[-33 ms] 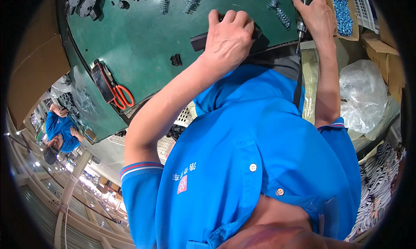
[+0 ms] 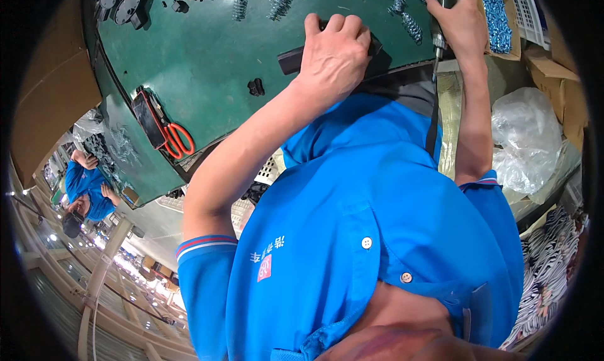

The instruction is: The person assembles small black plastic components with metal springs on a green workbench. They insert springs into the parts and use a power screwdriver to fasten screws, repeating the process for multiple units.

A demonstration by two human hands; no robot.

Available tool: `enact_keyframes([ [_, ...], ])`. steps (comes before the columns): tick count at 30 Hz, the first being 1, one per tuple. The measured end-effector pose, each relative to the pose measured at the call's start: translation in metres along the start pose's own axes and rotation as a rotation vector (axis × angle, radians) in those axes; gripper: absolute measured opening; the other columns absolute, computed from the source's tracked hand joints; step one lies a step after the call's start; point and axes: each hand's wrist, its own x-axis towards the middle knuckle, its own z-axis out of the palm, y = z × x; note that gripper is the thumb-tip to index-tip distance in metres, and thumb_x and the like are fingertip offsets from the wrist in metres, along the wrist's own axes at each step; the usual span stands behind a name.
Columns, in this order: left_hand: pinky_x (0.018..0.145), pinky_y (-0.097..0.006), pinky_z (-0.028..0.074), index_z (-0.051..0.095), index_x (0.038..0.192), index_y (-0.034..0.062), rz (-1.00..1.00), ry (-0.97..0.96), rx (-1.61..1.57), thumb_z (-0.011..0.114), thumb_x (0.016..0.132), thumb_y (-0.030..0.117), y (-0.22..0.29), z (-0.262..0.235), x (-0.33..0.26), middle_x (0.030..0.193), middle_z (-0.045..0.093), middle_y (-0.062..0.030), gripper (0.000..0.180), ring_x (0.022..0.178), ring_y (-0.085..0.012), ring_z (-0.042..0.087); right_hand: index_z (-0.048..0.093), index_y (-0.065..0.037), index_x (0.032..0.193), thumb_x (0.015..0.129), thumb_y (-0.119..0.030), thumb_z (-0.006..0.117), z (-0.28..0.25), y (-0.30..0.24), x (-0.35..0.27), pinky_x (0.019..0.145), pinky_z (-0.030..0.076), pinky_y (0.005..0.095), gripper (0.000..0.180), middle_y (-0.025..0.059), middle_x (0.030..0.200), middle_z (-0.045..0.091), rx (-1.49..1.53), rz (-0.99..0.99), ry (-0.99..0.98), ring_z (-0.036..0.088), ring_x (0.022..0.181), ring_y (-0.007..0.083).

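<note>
Over the near edge of the green worktable, my left hand is closed round a black oblong part, whose ends stick out on both sides. The palm hides its middle. To the right, my right hand grips a power screwdriver with a dark body, held upright, its bit pointing down. A small bluish thing shows at the bit's tip, too small to make out. The screwdriver is apart from the black part. A small black piece lies on the table left of my left hand.
Metal coil springs lie along the far side. Blue screws fill a cardboard box at right. Orange-handled scissors and a phone lie at the table's left edge. Black round parts sit far left. A co-worker works beyond.
The screwdriver's bit has shifted very slightly down and right with my right hand. My left hand and the black part have moved a hair to the right.
</note>
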Motion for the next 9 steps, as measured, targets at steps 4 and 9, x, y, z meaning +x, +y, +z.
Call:
enact_keyframes([
  [4,0.087,-0.045,0.037,0.068,0.101,0.0095,-0.016,-0.067,0.043,0.073,0.076,0.026,-0.001,0.013,0.003,0.098,0.059,-0.0050,0.031,0.099,-0.0239,0.057,0.032,0.005,0.146,0.082,-0.007,0.065,-0.024,0.007,-0.012,0.073,0.050,0.0229,0.074,0.0138,0.102,0.065,1.124,0.089,-0.205,0.062,0.083,0.0124],
  [9,0.088,-0.045,0.038,0.068,0.105,0.0119,-0.038,0.015,-0.065,0.076,0.075,0.025,-0.005,0.015,-0.001,0.102,0.060,-0.0049,0.034,0.102,-0.0247,0.058,0.054,0.008,0.120,0.089,-0.022,0.062,-0.019,0.056,0.007,0.093,0.051,0.0346,0.044,0.0214,0.108,0.065,1.468,-0.203,-0.358,0.065,0.098,0.0298],
])
